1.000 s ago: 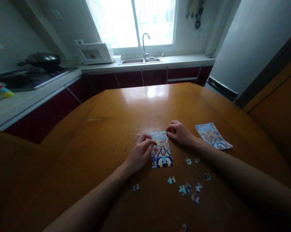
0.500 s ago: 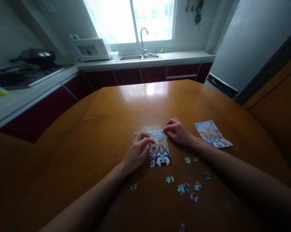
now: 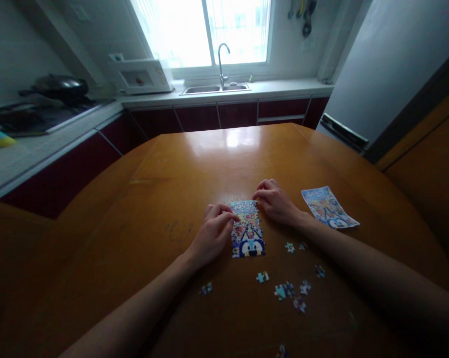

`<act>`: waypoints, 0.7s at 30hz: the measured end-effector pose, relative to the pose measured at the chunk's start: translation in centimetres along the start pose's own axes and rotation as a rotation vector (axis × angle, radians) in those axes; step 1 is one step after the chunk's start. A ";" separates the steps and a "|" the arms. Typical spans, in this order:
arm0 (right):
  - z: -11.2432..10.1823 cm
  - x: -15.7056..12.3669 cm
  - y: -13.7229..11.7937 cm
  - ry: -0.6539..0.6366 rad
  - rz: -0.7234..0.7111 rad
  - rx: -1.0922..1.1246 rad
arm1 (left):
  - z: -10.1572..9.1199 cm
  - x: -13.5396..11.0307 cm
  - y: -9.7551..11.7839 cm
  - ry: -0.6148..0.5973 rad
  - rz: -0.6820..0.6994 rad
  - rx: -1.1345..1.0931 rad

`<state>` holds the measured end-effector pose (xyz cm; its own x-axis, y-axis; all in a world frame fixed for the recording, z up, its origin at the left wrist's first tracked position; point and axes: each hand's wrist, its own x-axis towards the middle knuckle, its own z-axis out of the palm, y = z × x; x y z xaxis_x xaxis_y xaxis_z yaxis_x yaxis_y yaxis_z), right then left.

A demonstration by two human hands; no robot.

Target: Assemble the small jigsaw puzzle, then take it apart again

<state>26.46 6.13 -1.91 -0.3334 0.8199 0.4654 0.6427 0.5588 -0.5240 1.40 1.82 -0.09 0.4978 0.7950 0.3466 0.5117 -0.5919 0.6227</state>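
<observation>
A partly assembled jigsaw puzzle (image 3: 248, 228) lies flat on the wooden table, with a blue cartoon dog's face along its near edge. My left hand (image 3: 215, 228) rests at its left side, the index finger stretched over the pieces. At the upper right corner of the puzzle, my right hand (image 3: 274, 201) has its thumb and fingertips pinched together; whatever is between them is too small to make out. Loose puzzle pieces lie nearer to me, among them a teal one (image 3: 262, 277), a pale green one (image 3: 290, 247) and a dark one (image 3: 206, 289).
A printed picture sheet (image 3: 329, 208) lies on the table (image 3: 172, 174) beyond my right forearm. Behind the table are a sink (image 3: 202, 90), a microwave (image 3: 142, 76) and a pan (image 3: 60, 87) on the stove. A fridge (image 3: 388, 74) stands at the right.
My right hand has shifted slightly up and away from the puzzle's upper right corner. My left hand and the loose pieces look the same.
</observation>
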 end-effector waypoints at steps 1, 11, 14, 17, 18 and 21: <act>0.0 0.0 -0.1 -0.020 0.004 -0.013 | 0.0 0.0 0.0 0.000 0.000 0.000; 0.0 -0.2 0.0 -0.002 0.012 -0.026 | 0.0 0.0 -0.1 0.013 -0.025 -0.002; -0.1 -0.2 0.1 -0.018 0.002 -0.031 | 0.0 0.0 0.0 0.015 -0.033 -0.006; -0.1 -0.3 0.2 0.023 0.010 -0.023 | 0.0 0.1 0.0 0.021 -0.031 -0.017; -0.1 -0.3 0.2 0.049 0.014 -0.019 | 0.0 0.1 0.0 0.023 -0.028 -0.019; -0.3 -0.3 0.4 0.120 0.017 -0.003 | 0.0 0.1 -0.1 0.026 -0.021 -0.020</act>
<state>27.03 6.06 -2.09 -0.2377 0.8086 0.5382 0.6500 0.5441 -0.5305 1.41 1.95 -0.13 0.4686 0.8108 0.3507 0.5080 -0.5721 0.6439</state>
